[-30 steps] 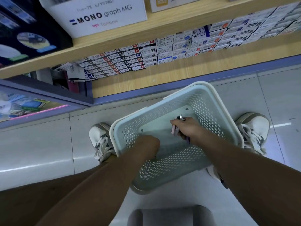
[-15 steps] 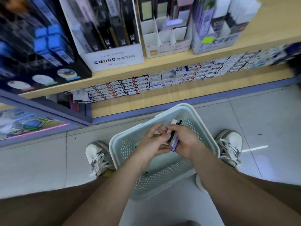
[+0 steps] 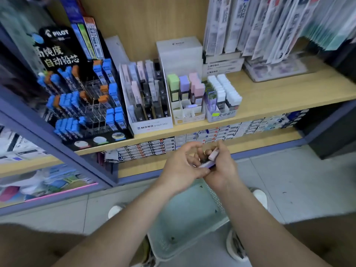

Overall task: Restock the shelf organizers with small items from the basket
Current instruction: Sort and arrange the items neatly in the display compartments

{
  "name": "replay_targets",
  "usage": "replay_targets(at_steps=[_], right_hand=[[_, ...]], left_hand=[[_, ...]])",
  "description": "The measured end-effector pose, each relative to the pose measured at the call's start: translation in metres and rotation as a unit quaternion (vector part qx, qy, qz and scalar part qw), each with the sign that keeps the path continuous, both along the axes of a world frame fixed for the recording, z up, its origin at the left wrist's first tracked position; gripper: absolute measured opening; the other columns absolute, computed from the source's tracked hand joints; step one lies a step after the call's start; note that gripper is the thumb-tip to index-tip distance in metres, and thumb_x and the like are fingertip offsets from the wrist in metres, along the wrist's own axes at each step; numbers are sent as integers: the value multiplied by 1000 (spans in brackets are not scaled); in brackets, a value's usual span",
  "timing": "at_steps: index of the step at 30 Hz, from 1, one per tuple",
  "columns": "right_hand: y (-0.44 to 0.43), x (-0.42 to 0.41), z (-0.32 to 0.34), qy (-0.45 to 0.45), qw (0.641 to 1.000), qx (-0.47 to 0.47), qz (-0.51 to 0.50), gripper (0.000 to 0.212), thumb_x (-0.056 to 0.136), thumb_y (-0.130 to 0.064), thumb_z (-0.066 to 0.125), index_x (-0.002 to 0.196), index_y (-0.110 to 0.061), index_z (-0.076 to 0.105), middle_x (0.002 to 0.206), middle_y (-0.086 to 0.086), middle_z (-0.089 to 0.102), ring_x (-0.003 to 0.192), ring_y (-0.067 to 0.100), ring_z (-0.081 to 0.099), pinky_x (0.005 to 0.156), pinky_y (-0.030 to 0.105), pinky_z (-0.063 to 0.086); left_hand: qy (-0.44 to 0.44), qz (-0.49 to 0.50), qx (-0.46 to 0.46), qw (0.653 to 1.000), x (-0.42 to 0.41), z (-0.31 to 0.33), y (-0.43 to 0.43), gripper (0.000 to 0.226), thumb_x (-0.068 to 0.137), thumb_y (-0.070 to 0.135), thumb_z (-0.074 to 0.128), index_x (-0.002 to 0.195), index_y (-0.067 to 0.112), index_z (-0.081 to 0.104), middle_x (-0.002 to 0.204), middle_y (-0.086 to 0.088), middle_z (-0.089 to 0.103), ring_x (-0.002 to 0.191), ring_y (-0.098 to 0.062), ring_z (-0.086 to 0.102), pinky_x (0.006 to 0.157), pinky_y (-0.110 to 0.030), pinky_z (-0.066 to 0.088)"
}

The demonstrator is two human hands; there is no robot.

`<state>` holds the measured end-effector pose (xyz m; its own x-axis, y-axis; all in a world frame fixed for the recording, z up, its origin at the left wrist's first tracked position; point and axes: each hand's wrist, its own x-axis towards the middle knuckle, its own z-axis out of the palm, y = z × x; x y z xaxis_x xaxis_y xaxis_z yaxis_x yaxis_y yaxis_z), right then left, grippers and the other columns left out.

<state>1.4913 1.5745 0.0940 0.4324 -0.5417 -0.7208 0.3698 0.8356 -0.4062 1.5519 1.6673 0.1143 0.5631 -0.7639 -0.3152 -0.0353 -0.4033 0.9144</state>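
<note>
Your forearms reach forward and converge, left hand [image 3: 181, 166] and right hand [image 3: 221, 171] touching, fingers curled inward.

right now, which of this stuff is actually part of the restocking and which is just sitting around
Part of the job: small cases in the right hand, left hand on them; basket; white organizer with open slots; MONO graph box.

Probably just there: Pilot display; hanging packets; boxes on the lower shelf; shoes.
</note>
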Motion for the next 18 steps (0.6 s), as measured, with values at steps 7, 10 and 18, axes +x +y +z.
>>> replay_targets(at_steps=[7,10,18], right_hand=[[-16,11,54,-77,995,27,-59,31,98,-25,51,71,-13,42,45,0,37,41,14,35,41,16,40],[-25,16,75,-122,990,28,-62,35,99,-29,50,68,-16,40,45,-3,34,38,11,33,42,16,37],[-28,14,118,-111,949,-142,260,20,95,-23,51,85,-10,62,75,10,66,65,20,64,63,29,54]], left_hand=[[-178,-33,4,983,11,68,9,46,73,18,79,110,36,57,66,10,64,58,-6,59,66,-27,52],[-245,-32,-15,969,14,86,9,31,75,19,76,101,34,67,67,10,64,56,1,55,68,-22,51],[-322,-52,-70,943,38,125,-16,25,94,13,56,109,26,71,95,10,64,89,-2,57,86,-16,44]])
